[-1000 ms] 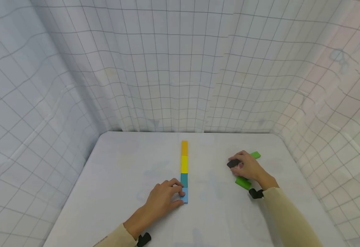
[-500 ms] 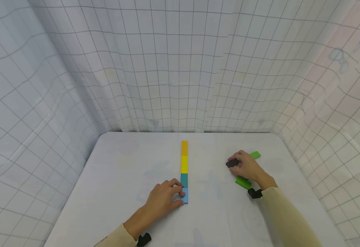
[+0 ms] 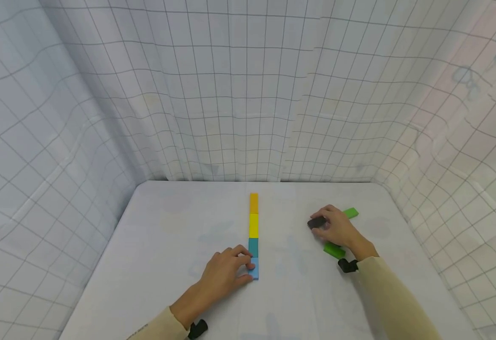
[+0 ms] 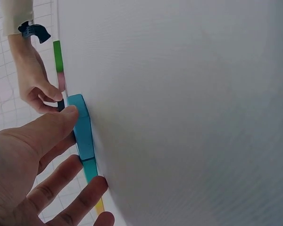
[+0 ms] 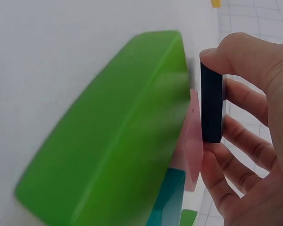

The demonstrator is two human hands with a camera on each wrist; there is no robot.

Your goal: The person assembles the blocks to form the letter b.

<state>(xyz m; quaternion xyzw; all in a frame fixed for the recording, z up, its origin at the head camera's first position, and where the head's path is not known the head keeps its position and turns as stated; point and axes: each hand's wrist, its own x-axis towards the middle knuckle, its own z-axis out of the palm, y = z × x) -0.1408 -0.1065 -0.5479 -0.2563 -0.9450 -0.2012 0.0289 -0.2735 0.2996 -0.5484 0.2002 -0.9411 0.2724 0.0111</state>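
Note:
A straight row of blocks runs away across the table: a light blue block nearest, then a teal block, a yellow block and an orange block. My left hand holds the light blue block, thumb at its near end and fingers along its left side. To the right, my right hand pinches a black block between thumb and fingers. In the right wrist view the black block is held over the table, close beside a pink block.
A green block lies under my right wrist, and a light green block beyond that hand. Another teal block shows in the right wrist view. Gridded white curtains surround the white table at the back and sides.
My right hand has moved slightly left with the black block, which has turned a little. The left hand stays in place on the light blue block.

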